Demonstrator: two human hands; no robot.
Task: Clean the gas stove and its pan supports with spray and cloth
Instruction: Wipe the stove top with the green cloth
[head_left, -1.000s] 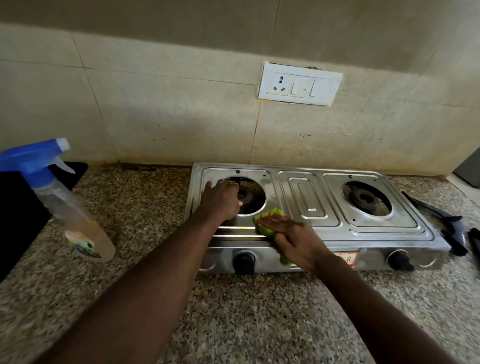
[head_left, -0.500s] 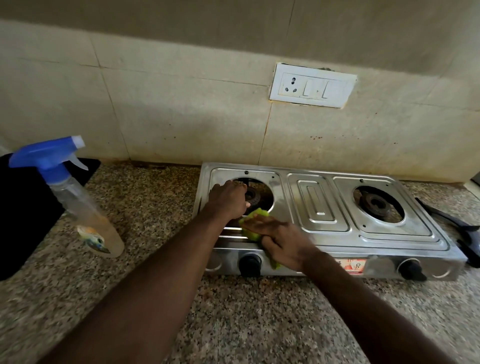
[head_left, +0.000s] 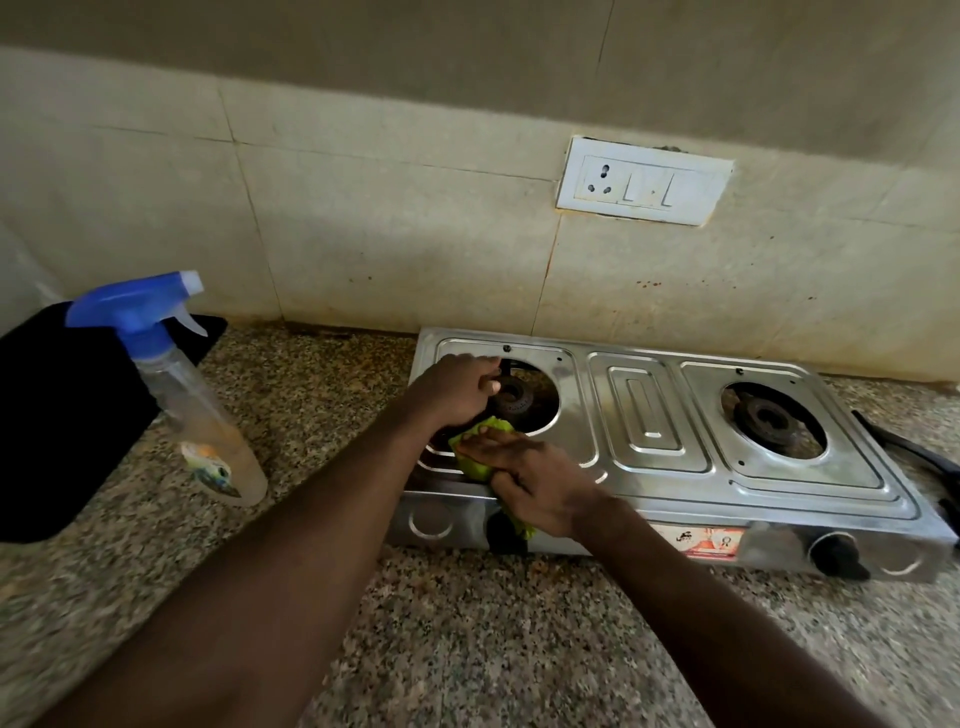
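A two-burner steel gas stove (head_left: 644, 415) stands on the speckled granite counter by the tiled wall, both burners bare. My left hand (head_left: 454, 392) rests curled on the stove top at the left burner's (head_left: 514, 397) rim, holding nothing that I can see. My right hand (head_left: 530, 480) presses a green cloth (head_left: 475, 457) flat against the stove's front left edge, part of the cloth hanging over the left knob. A clear spray bottle (head_left: 192, 400) with a blue trigger head stands on the counter to the left of the stove.
Black pan supports (head_left: 919, 457) lie on the counter right of the stove. A black mat (head_left: 57, 415) lies at the far left behind the bottle. A white socket plate (head_left: 644, 182) sits on the wall above. The right knob (head_left: 839, 558) faces the counter's front.
My right hand has slid the green cloth leftward along the stove's front edge, closer to my left hand. The view has shifted left.
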